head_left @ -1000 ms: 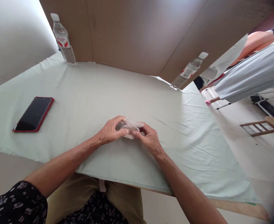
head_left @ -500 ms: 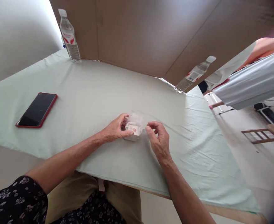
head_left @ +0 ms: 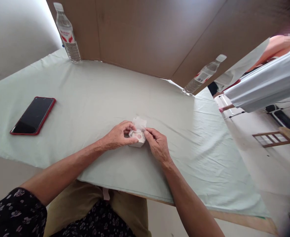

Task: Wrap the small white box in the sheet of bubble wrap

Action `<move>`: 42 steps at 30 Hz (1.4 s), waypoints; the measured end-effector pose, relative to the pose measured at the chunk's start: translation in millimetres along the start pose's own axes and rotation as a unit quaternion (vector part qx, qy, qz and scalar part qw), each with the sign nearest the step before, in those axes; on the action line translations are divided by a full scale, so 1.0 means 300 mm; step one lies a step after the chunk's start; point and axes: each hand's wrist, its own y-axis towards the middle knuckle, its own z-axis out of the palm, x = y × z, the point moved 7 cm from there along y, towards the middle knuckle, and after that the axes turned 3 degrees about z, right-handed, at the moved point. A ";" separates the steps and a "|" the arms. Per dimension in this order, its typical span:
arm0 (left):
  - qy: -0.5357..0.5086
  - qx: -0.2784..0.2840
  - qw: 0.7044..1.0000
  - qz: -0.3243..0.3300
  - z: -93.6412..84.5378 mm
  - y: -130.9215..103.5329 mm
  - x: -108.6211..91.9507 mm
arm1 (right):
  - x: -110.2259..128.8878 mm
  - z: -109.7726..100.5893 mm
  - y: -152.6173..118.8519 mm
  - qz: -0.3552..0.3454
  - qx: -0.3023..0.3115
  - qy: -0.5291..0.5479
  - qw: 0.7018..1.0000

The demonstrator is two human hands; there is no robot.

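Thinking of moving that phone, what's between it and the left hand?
The head view shows only pale green cloth between the phone and the left hand.

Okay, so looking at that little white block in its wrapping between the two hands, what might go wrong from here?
The translucent wrapping looks thin, so it could tear where the right hand pinches at its edge. The small white block is steadied only by the left hand, thumb against fingers, so a sharp tug might pull it loose. And the left-hand water bottle stands close to the cardboard panel; a bump might tip it.
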 end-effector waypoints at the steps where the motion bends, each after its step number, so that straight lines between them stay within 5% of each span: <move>1: 0.000 0.010 1.000 0.002 0.003 0.000 0.000 | 0.007 0.003 0.000 -0.015 0.008 -0.003 1.000; 8: -0.029 0.053 0.998 -0.014 0.016 -0.006 0.001 | 0.034 0.022 0.002 -0.086 0.060 -0.061 0.993; 13: 0.005 0.054 0.998 0.030 0.013 0.002 -0.013 | 0.029 0.019 -0.001 -0.060 0.054 -0.041 0.996; 20: 0.037 0.044 0.998 0.028 0.006 0.009 -0.001 | -0.038 -0.075 0.032 0.031 -0.079 0.038 0.996; 27: 0.070 0.047 0.996 0.023 0.002 0.006 -0.010 | -0.082 0.011 0.072 0.099 0.043 0.138 0.985; 36: -0.060 0.024 0.998 -0.013 0.003 0.007 0.012 | -0.041 -0.002 0.048 0.054 0.036 0.162 0.985; 42: -0.085 0.031 0.995 -0.049 -0.001 0.002 0.006 | -0.023 0.029 0.021 0.060 0.115 0.142 0.981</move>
